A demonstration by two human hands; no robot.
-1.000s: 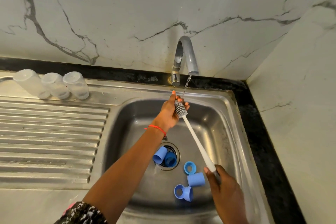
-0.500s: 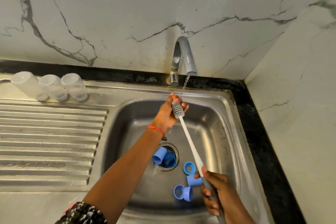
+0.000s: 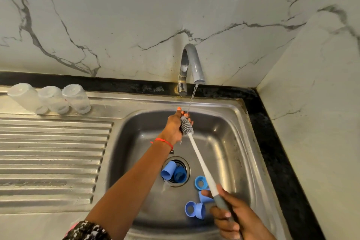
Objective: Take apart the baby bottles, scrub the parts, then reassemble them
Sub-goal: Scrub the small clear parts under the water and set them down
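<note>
While my left hand (image 3: 176, 125) cups the brush (image 3: 187, 127) bristles under the tap (image 3: 191, 64) and my right hand (image 3: 231, 218) grips its handle, wet fingers may slip, dropping it onto the blue caps (image 3: 194, 209) in the sink (image 3: 229, 122).

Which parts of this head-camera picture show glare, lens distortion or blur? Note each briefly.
Head view: glare streaks the sink wall and the faucet; the wide lens bows the black counter edge and tilts the three clear bottles outward; the right hand looks slightly soft at the frame's bottom.
</note>
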